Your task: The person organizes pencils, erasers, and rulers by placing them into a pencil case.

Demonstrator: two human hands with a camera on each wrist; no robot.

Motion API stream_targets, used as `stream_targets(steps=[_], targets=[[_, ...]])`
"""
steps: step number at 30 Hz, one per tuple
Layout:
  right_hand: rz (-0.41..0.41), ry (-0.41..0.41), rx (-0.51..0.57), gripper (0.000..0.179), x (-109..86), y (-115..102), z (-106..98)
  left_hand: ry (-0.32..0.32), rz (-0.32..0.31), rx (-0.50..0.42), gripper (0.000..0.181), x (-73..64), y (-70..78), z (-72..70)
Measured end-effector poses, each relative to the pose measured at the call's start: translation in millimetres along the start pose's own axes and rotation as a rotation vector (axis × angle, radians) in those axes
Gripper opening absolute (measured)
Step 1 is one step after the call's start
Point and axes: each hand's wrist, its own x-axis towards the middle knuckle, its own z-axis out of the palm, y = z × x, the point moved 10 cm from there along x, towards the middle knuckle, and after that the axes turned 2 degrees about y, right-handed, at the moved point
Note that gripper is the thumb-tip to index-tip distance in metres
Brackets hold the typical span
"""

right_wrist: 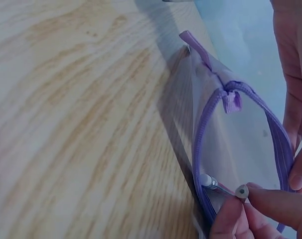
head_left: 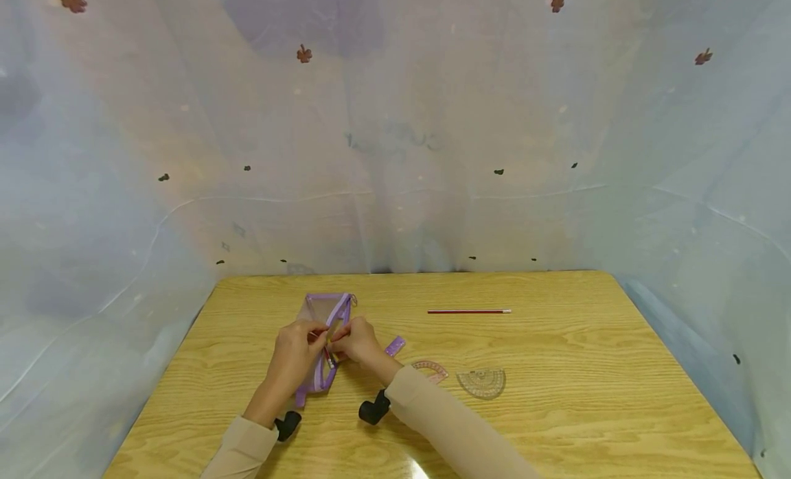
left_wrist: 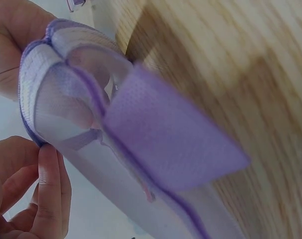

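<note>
A see-through pencil case (head_left: 318, 306) with purple zipper trim stands at the left of the table, its mouth open. My left hand (head_left: 294, 352) pinches one side of the zipper edge between thumb and fingers; the left wrist view shows the same left hand (left_wrist: 36, 194) on the rim. At the mouth, my right hand (head_left: 358, 342) pinches a slim pencil (right_wrist: 242, 191), its round end with a dark core facing the camera. Beside it, another pencil's white eraser end (right_wrist: 207, 180) shows inside the case. The rest of both pencils is hidden by fingers and mesh.
A red-and-black striped pencil (head_left: 469, 311) lies farther back on the wooden table (head_left: 587, 342). A purple ruler (head_left: 395, 345), a pink protractor (head_left: 432, 369) and a clear protractor (head_left: 483, 383) lie to the right, partly behind the right forearm. A patterned curtain (head_left: 395, 122) hangs behind.
</note>
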Motion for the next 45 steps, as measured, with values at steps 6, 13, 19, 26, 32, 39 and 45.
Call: stream_targets(steps=[6, 13, 19, 26, 32, 39, 45], targets=[[-0.010, -0.007, 0.016, 0.006, -2.3, -3, 3, 0.006, 0.009, -0.004, 0.008, -0.6, -0.2, -0.5], [-0.007, -0.003, 0.000, 0.006, -1.4, -2, 3, 0.003, 0.007, -0.012, 0.008, -0.7, -0.9, -0.8], [-0.017, 0.002, 0.004, 0.005, 1.2, -2, 2, -0.002, 0.000, -0.020, 0.008, 0.6, -1.2, -0.3], [-0.037, 0.003, -0.012, 0.004, -0.9, -5, 0, 0.000, 0.004, -0.015, 0.009, 0.8, -1.3, -0.1], [-0.056, 0.007, -0.051, 0.004, -2.2, -5, -2, 0.011, 0.006, -0.015, 0.009, 0.5, -1.4, -0.9], [-0.078, 0.018, -0.130, 0.009, -5.1, -7, -6, 0.010, 0.010, -0.023, 0.008, 0.9, -1.1, -1.8], [-0.109, 0.006, -0.217, 0.016, -9.6, -9, -8, 0.007, -0.010, -0.017, 0.009, 1.5, -3.5, -0.9]])
